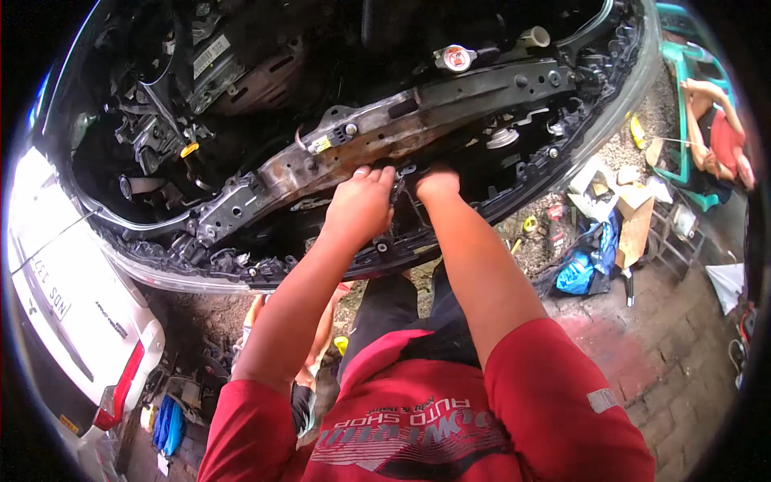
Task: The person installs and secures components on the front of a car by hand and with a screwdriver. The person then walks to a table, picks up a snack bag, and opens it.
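Across the open front of a car runs a dark metal crossbar (321,153) with rusty patches. My left hand (361,201) is at the bar's lower edge, its fingers bent over the hood latch area (408,170); what they hold, if anything, is hidden. Just to the right, my right hand (438,185) reaches into the dark gap below the bar, and its fingertips are out of sight. The black front edge (385,255) of the car lies beneath both wrists. A radiator cap (456,58) sits behind the bar.
A white car (72,297) stands at the left. A person (723,136) sits at the far right near a teal frame (681,120). Another person's bare limb shows below my left arm. Cardboard (634,225) and a blue bag (575,275) lie on the ground.
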`<state>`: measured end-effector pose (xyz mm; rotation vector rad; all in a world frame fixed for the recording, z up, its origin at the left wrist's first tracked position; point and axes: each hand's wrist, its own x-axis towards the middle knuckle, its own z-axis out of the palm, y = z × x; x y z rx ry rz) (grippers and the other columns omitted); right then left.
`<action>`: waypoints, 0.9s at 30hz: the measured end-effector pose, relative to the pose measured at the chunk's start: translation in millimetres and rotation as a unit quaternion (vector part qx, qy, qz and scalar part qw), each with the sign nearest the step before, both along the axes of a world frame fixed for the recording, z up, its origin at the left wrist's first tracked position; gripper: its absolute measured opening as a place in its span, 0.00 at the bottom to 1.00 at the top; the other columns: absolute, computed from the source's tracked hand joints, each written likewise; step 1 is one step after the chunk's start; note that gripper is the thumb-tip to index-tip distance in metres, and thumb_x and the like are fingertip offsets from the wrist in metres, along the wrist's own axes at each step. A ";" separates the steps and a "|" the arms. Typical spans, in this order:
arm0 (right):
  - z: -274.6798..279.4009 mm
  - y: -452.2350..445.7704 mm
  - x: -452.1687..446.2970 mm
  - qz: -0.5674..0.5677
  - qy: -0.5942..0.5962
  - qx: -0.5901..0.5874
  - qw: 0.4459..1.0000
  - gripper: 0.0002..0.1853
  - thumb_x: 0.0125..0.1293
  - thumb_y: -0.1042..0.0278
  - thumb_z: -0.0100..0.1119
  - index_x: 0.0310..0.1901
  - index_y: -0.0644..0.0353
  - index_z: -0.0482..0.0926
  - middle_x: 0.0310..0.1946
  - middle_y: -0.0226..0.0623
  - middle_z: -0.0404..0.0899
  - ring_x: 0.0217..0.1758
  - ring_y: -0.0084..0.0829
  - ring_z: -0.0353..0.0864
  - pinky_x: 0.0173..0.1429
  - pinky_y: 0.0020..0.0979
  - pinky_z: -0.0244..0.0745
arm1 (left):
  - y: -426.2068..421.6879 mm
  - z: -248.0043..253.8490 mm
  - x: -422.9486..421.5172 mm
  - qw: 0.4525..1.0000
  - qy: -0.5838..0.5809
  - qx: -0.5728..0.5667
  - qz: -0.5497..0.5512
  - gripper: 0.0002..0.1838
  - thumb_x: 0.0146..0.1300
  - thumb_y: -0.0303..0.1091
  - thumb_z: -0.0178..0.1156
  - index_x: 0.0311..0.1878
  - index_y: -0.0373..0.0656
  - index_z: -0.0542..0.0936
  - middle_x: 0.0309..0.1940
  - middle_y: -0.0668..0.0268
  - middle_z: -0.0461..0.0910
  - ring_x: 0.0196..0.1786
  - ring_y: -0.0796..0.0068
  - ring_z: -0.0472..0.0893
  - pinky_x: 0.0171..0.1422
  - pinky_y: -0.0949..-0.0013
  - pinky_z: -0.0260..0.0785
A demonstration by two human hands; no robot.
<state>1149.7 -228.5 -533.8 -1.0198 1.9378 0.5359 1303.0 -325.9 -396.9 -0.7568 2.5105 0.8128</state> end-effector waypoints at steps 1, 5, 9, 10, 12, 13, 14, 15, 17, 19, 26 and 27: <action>6.5 -2.8 -1.8 0.041 -0.052 0.072 0.995 0.25 0.71 0.49 0.60 0.64 0.48 0.87 0.68 0.40 0.84 0.71 0.40 0.83 0.72 0.42 0.79 | 0.8 1.2 0.8 1.000 0.001 0.000 0.002 0.39 0.57 0.38 0.77 0.71 0.35 0.75 0.58 0.54 0.85 0.64 0.51 0.82 0.68 0.54 0.79; 78.2 -28.2 -5.5 0.069 -0.097 0.119 0.986 0.18 0.64 0.64 0.69 0.57 0.48 0.92 0.61 0.37 0.89 0.66 0.40 0.87 0.65 0.41 0.84 | -1.3 5.7 -1.5 1.000 -0.008 -0.002 -0.003 0.35 0.58 0.37 0.75 0.67 0.35 0.75 0.57 0.54 0.85 0.65 0.53 0.81 0.68 0.55 0.79; 138.2 -35.1 -10.4 0.159 -0.105 0.111 0.975 0.14 0.65 0.67 0.68 0.51 0.48 0.94 0.56 0.38 0.91 0.60 0.39 0.91 0.59 0.41 0.87 | 2.9 5.1 1.9 1.000 -0.005 0.004 0.013 0.39 0.57 0.39 0.78 0.70 0.36 0.74 0.58 0.53 0.85 0.66 0.50 0.81 0.68 0.53 0.78; 164.8 -32.9 -13.4 0.199 -0.104 0.061 0.973 0.14 0.63 0.70 0.67 0.49 0.51 0.94 0.51 0.39 0.93 0.56 0.38 0.93 0.56 0.42 0.88 | 3.3 7.0 1.2 0.999 -0.017 0.016 0.022 0.39 0.57 0.39 0.77 0.70 0.37 0.74 0.59 0.53 0.85 0.67 0.50 0.81 0.69 0.53 0.78; 193.8 -22.1 -22.8 0.210 -0.088 0.017 0.974 0.13 0.62 0.70 0.67 0.47 0.53 0.94 0.48 0.39 0.93 0.53 0.39 0.93 0.54 0.43 0.88 | 10.1 4.8 6.6 0.999 0.016 0.005 0.040 0.38 0.58 0.39 0.76 0.70 0.37 0.74 0.59 0.53 0.85 0.67 0.50 0.81 0.70 0.53 0.77; 201.3 -15.8 -29.5 0.220 -0.070 -0.026 0.973 0.12 0.62 0.70 0.66 0.45 0.54 0.94 0.45 0.39 0.93 0.51 0.39 0.93 0.53 0.43 0.88 | 12.1 6.0 9.6 0.997 0.049 -0.006 0.058 0.38 0.59 0.39 0.76 0.71 0.38 0.74 0.59 0.52 0.85 0.67 0.50 0.81 0.71 0.53 0.77; 207.0 -8.1 -39.0 0.213 -0.033 -0.071 0.974 0.10 0.60 0.70 0.67 0.43 0.57 0.91 0.46 0.42 0.90 0.50 0.40 0.91 0.52 0.44 0.87 | 14.6 8.3 15.3 0.997 0.048 -0.010 0.065 0.38 0.59 0.39 0.76 0.71 0.38 0.74 0.59 0.52 0.85 0.67 0.50 0.81 0.71 0.53 0.77; 208.9 -0.9 -52.5 0.207 0.004 -0.117 0.971 0.09 0.58 0.70 0.67 0.41 0.59 0.89 0.46 0.44 0.87 0.50 0.41 0.90 0.52 0.45 0.87 | 16.5 13.5 21.7 0.990 0.115 -0.016 0.081 0.35 0.60 0.39 0.75 0.69 0.38 0.75 0.59 0.52 0.85 0.66 0.50 0.81 0.71 0.53 0.76; 200.8 8.1 -80.3 0.197 0.011 -0.201 0.960 0.06 0.60 0.71 0.65 0.39 0.59 0.85 0.49 0.41 0.83 0.49 0.43 0.88 0.52 0.46 0.85 | 6.5 25.5 33.3 0.978 0.178 -0.029 0.108 0.33 0.61 0.39 0.74 0.68 0.38 0.77 0.59 0.51 0.85 0.66 0.49 0.81 0.72 0.53 0.75; 186.3 12.9 -101.1 0.144 -0.096 -0.277 0.945 0.08 0.60 0.78 0.61 0.42 0.59 0.81 0.55 0.35 0.82 0.51 0.48 0.86 0.56 0.44 0.83 | -11.8 42.8 50.7 0.941 0.229 -0.040 0.245 0.28 0.65 0.41 0.72 0.66 0.39 0.80 0.58 0.50 0.85 0.64 0.48 0.82 0.71 0.53 0.75; 137.8 9.5 -84.0 0.185 -0.131 -0.336 0.914 0.31 0.63 0.75 0.59 0.70 0.50 0.77 0.73 0.46 0.77 0.58 0.49 0.88 0.59 0.47 0.85 | -93.8 -46.2 84.5 0.792 0.068 -0.368 0.482 0.23 0.70 0.49 0.66 0.60 0.44 0.86 0.53 0.52 0.88 0.60 0.47 0.83 0.67 0.49 0.74; 134.4 8.7 -80.9 0.193 -0.119 -0.333 0.915 0.32 0.64 0.75 0.59 0.72 0.49 0.76 0.73 0.48 0.76 0.58 0.50 0.88 0.59 0.47 0.85 | -93.6 -44.4 77.9 0.794 0.046 -0.386 0.468 0.23 0.69 0.51 0.65 0.57 0.45 0.87 0.52 0.56 0.89 0.59 0.49 0.83 0.66 0.49 0.75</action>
